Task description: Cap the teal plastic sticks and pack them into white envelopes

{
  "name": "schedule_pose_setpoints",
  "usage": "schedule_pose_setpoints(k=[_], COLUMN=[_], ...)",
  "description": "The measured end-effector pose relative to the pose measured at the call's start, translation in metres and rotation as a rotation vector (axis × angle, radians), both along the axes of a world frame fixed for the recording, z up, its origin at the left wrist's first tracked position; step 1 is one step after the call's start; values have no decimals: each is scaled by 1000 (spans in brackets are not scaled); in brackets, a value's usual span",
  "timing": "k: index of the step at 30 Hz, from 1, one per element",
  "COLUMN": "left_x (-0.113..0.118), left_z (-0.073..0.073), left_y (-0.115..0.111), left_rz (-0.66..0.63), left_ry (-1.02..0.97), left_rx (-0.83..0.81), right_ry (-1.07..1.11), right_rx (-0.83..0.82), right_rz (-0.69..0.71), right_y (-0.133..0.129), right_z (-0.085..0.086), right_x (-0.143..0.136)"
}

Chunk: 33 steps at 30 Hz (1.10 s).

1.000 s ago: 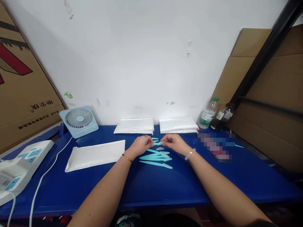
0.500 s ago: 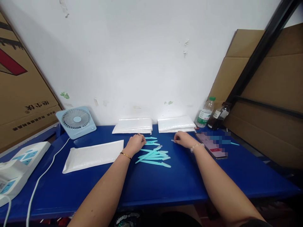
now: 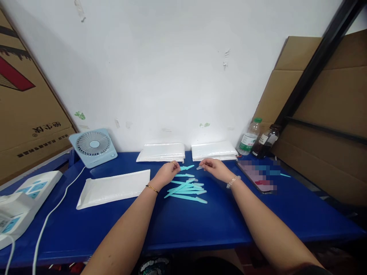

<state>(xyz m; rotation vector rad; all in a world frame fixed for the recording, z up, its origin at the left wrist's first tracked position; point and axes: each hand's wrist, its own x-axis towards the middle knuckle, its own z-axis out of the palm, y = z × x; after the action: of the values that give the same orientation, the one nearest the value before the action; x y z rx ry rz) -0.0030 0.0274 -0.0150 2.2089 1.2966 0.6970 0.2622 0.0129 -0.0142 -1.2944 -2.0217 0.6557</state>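
Note:
My left hand [image 3: 166, 173] pinches a teal eyebrow razor [image 3: 188, 167] by its handle, its tip pointing right. Facing it across a small gap, my right hand [image 3: 215, 168] holds a small translucent cap [image 3: 199, 167] between thumb and fingertips. Just below my hands, a loose pile of teal eyebrow razors [image 3: 186, 188] lies crossed on the blue table [image 3: 197, 225]. Some of these have pale translucent caps on their right ends. One more razor [image 3: 185, 175] lies apart at the top of the pile, close under my left fingers.
White padded envelopes lie in a left stack [image 3: 160, 152] and a right stack [image 3: 213, 150] against the wall, with a single envelope [image 3: 114, 188] at left. A fan [image 3: 93, 147], power strip [image 3: 34, 191], phone [image 3: 255, 177], green-capped bottle [image 3: 249, 138] and dark bottle [image 3: 265, 142] stand around.
My left hand has lifted a razor off the table, its tip now tilted up. My right hand has moved left with the cap, closer to that razor.

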Motion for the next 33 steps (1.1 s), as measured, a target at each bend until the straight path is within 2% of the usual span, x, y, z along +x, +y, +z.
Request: schedule_pose_setpoints(k=[7, 19, 22, 26, 29, 33], left_x=[1, 7, 8, 4, -5, -16], left_z=[1, 8, 9, 8, 7, 6], left_y=[-1, -9, -9, -3, 3, 8], left_rz=[-18, -88, -85, -32, 18, -104], left_ry=[22, 14, 0, -25, -34, 33], left_rx=[10, 16, 1, 13, 1, -152], right_ry=[72, 200, 210, 63, -119, -255], right_rx=[62, -27, -3, 96, 32, 65], right_rz=[-5, 83, 53, -65, 33, 130], right_y=[-3, -11, -13, -13, -13, -13], right_z=[-1, 1, 3, 3, -1, -6], right_x=[-10, -28, -29, -25, -25, -31])
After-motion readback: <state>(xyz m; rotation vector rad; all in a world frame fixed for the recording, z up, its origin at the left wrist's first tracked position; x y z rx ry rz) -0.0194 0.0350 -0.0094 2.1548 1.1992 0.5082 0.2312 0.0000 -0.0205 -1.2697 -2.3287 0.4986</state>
